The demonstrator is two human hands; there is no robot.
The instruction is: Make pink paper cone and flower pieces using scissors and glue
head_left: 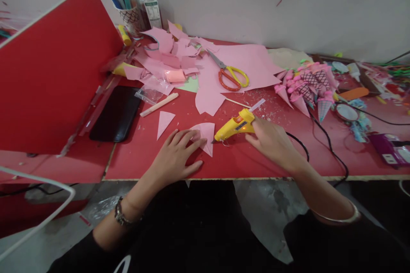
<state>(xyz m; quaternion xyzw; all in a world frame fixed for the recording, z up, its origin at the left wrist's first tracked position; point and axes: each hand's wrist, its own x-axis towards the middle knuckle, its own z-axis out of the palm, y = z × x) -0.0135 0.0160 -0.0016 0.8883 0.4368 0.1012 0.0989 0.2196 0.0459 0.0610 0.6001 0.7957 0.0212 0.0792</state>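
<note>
My left hand [177, 153] lies with fingers spread, its fingertips pressing a pink paper piece [208, 131] flat on the red table. Wrapped around the handle of a yellow hot glue gun [233, 126] is my right hand [272, 143]. The gun's nozzle points left and sits at the right edge of that paper, and a small orange light glows on its side. A clear glue stick [257, 105] juts from the back of the gun. Just beyond my left fingers rests a small pink paper triangle [164, 123].
Scissors [229, 72] lie on a large pink sheet [253, 57] at the back. A black phone [115, 113] and a wooden stick [159, 104] are on the left. Several decorated pink cones [307, 85] are heaped at right, near black cords [329, 140]. A red board [60, 72] leans at far left.
</note>
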